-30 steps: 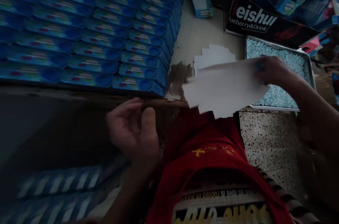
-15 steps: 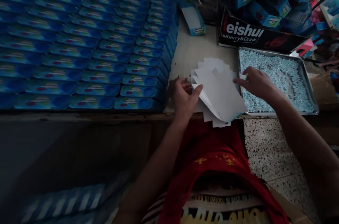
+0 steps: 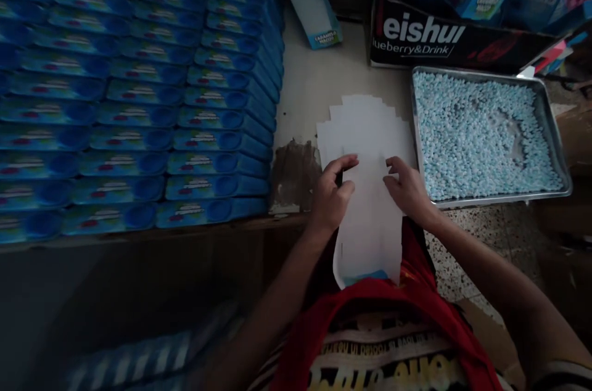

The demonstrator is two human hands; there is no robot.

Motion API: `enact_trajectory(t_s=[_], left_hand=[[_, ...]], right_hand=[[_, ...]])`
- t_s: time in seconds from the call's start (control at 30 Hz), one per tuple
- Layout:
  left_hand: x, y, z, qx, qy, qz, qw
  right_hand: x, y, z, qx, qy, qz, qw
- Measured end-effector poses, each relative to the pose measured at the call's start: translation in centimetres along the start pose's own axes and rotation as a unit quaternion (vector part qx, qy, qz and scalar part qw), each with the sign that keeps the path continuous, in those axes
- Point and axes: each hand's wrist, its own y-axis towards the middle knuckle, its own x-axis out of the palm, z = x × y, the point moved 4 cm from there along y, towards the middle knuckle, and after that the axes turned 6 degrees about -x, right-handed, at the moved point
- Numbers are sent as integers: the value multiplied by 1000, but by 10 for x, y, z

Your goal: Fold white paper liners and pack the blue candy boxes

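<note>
A white flat carton blank [image 3: 370, 218] lies lengthwise in front of me, its near end curling up against my red apron and showing some blue print. My left hand [image 3: 332, 193] has its fingers bent around the blank's left side, thumb and forefinger over the white face. Opposite it, my right hand [image 3: 409, 190] grips the right side with thumb and fingers curled inward. Beneath the blank, more white sheets [image 3: 329, 138] with stepped edges lie on the table. The fingers' undersides are partly hidden.
Stacked blue boxes [image 3: 139, 113] cover the left of the table [image 3: 300, 82]. To the right stands a metal tray [image 3: 499, 201] of small pale-blue candies. Behind it is a black carton [image 3: 416, 39] holding blue boxes. One open blue box [image 3: 314, 12] lies at the back.
The blank has swung from a slant to straight in front of me and come nearer. My right hand has moved from beside the tray onto its right side. The view has shifted.
</note>
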Motion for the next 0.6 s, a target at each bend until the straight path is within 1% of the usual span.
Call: enact_trajectory(t_s=[0.1,0.17,0.2,0.27,0.33,0.4,0.47,0.6], left_hand=[[1,-11,1,14,26,-37,999],[2,-16,1,21,53,-56,997],[2,-18,1,22,55,-56,997],[2,-23,-1,12,22,-31,999],[0,-27,-4,2,-34,16,999],[-2,-31,-7,-2,-62,62,996],[-3,-32,-10,0,-46,88,995],[-2,-29,-11,31,68,105,992]], right_hand=[[-2,-18,-18,-4,-113,-52,992],[-2,-24,-32,-21,-179,-98,979],[-2,-26,-38,-33,-203,-115,972],[-2,-27,-42,-52,-224,-127,965],[-2,-25,-37,-58,-209,-118,969],[-3,-20,-30,-66,-190,-110,973],[-2,-16,-27,-88,-195,-109,971],[1,-12,-33,-117,-226,-105,961]])
